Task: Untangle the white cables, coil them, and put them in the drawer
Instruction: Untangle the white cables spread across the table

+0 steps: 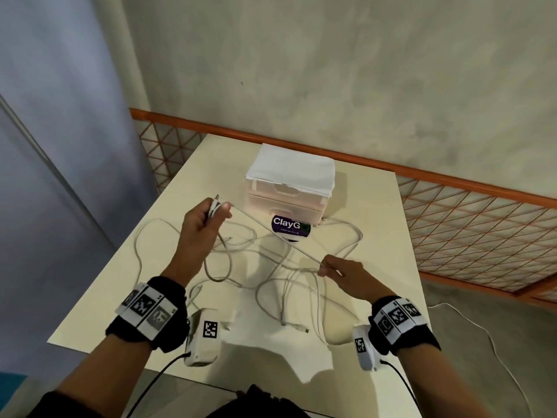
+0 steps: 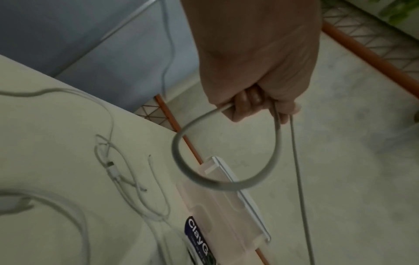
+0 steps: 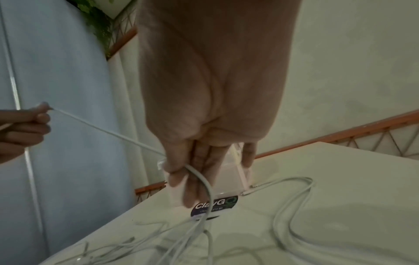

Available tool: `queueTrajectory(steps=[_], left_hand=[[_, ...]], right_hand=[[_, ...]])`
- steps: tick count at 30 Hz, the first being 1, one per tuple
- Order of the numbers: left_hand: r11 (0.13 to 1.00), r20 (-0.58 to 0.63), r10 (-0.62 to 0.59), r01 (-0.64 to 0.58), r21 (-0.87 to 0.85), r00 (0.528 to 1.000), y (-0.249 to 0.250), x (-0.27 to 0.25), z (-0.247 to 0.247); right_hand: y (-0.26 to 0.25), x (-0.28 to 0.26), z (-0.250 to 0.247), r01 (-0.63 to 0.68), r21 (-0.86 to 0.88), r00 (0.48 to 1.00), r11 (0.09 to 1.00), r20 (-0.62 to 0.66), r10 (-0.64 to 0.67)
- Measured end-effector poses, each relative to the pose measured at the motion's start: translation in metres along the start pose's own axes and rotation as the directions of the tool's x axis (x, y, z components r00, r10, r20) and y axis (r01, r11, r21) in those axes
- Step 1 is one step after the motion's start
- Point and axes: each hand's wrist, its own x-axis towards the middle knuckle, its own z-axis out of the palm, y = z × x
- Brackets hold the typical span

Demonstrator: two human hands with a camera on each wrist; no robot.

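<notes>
Several white cables point(image 1: 241, 267) lie tangled across the cream table point(image 1: 376, 230). One white cable point(image 1: 271, 233) runs taut between both hands above the table. My left hand point(image 1: 215, 211) is raised and grips that cable with a small loop point(image 2: 226, 154) hanging from its fist point(image 2: 254, 102). My right hand point(image 1: 327, 267) pinches the same cable point(image 3: 108, 131) lower down, and the strand drops from its fingers point(image 3: 188, 177) into the tangle. The small white drawer unit point(image 1: 289, 188) stands at the back of the table, both drawers closed, with a purple label point(image 1: 291, 226) at its foot.
A loose cable point(image 1: 346, 233) curls to the right of the drawer unit. An orange mesh railing point(image 1: 467, 212) runs behind and right of the table. A white cable point(image 1: 488, 336) trails on the floor at right. A blue-grey panel point(image 1: 60, 146) stands at left.
</notes>
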Motion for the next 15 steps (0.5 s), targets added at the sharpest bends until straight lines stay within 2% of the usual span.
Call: queueTrajectory(steps=[2,4,7,9,12,13,15], left_hand=[[0.999,-0.119,-0.026,0.022,-0.035,0.993,-0.012,0.000,-0.005],[0.996,-0.214,-0.071,0.081,0.039,0.974,-0.027,0.002,-0.014],[0.912,-0.197,-0.253,0.301,0.278,0.947,-0.046,0.006,-0.027],[0.860,-0.171,-0.328,0.368,0.352,0.929,-0.050,0.005,-0.027],[0.927,-0.189,-0.189,0.239,0.288,0.964,-0.037,0.002,-0.016],[0.955,-0.186,-0.129,0.172,0.242,0.974,-0.030,0.000,-0.011],[0.985,-0.119,-0.014,0.034,0.167,0.993,-0.013,-0.003,0.002]], right_hand=[[0.001,0.005,-0.008,-0.015,-0.056,0.999,0.998,-0.047,0.013],[-0.005,0.007,-0.020,0.052,0.024,0.984,0.998,-0.173,-0.047],[-0.032,0.003,-0.048,0.215,0.213,0.894,0.953,-0.435,-0.104],[-0.058,-0.004,-0.069,0.305,0.203,0.817,0.931,-0.558,-0.146],[-0.088,-0.007,-0.093,0.408,0.109,0.723,0.907,-0.646,-0.247],[-0.095,-0.006,-0.096,0.424,0.089,0.717,0.901,-0.641,-0.273],[-0.106,-0.003,-0.095,0.428,0.067,0.760,0.901,-0.566,-0.319]])
